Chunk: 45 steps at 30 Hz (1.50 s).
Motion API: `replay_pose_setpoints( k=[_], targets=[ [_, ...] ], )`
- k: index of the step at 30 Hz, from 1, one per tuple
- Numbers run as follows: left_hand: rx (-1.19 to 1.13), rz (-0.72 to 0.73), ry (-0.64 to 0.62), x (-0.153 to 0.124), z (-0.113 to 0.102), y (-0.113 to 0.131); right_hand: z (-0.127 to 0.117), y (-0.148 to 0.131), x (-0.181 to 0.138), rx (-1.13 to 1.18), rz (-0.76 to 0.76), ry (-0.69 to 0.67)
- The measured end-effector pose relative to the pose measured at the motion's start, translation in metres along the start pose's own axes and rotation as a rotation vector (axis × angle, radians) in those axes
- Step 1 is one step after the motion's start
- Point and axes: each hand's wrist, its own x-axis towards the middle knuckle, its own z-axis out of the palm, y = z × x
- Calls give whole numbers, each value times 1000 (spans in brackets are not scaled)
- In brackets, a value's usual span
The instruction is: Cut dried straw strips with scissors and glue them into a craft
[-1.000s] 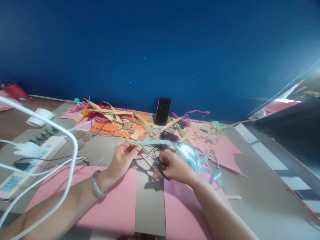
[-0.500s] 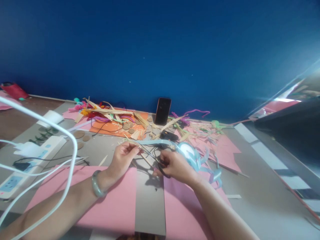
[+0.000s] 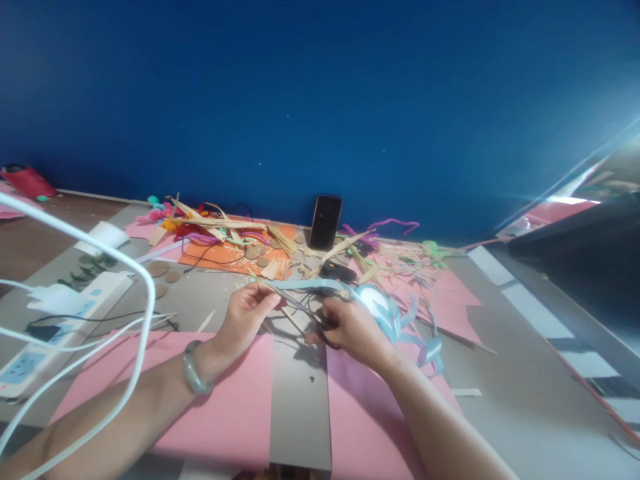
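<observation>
My left hand (image 3: 253,308), a pale bangle on its wrist, is closed in a pinch on a thin straw-coloured strip (image 3: 270,287). In my right hand (image 3: 350,327) are dark-handled scissors (image 3: 306,309), their blades pointing left at the pinched fingers; how far apart the blades are is hard to see. A light-blue ribbon (image 3: 315,285) runs just behind both hands to a ribbon roll (image 3: 373,301) at the right hand's far side. Whether the ribbon's left end touches my left fingers cannot be made out. A pale stick (image 3: 294,321) lies beneath the scissors.
A phone (image 3: 326,223) leans on the blue wall (image 3: 320,100). Dry husk strips and colored pipe cleaners pile on orange paper (image 3: 200,255) and pink paper (image 3: 455,297). At left lie a power strip (image 3: 95,297) and a white cable (image 3: 150,300) crossing the foreground. A black object (image 3: 337,271) sits ahead.
My right hand shifts very slightly and its fingers move on the scissors' handles. The left hand keeps its place and pinch.
</observation>
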Motion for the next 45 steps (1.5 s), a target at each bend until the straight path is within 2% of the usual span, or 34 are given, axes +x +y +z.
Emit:
replay_pose_setpoints(
  k=[11,27,34,45],
  targets=[
    [-19,-20,39,1,0,0,-1,-1,0,-58,15,20],
    [27,-56,-56,-2,3,0,-3,0,0,-72,-16,-25],
    [7,-88,-34,-2,4,0,-4,1,1,-130,-15,-11],
    [38,-38,11,1,1,4,-3,0,2,-131,2,12]
  ],
)
